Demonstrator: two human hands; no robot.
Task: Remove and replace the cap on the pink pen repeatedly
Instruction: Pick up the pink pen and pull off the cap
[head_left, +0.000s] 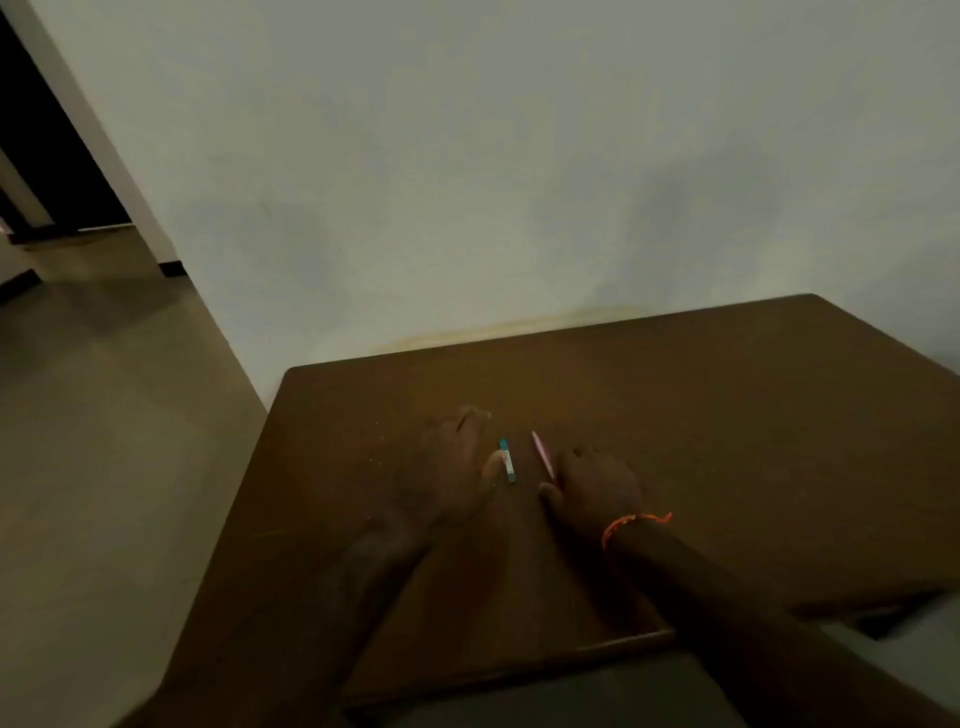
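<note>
A thin pink pen (542, 453) lies on the brown table (727, 415), pointing away from me, and in the dim light I cannot make out its cap. My right hand (597, 483), with an orange thread on the wrist, rests knuckles up just right of it. Its thumb and curled fingers close on the pen's near end, which is hidden under them. My left hand (452, 462) lies flat on the table with fingers apart. Its thumb tip touches a blue and white pen (507, 462) lying parallel to the pink one.
The table stands against a pale wall (467, 182). Its left edge (249, 493) drops to a grey floor (104, 441), and its near edge runs just under my forearms. A dark doorway (47, 156) is at the far left.
</note>
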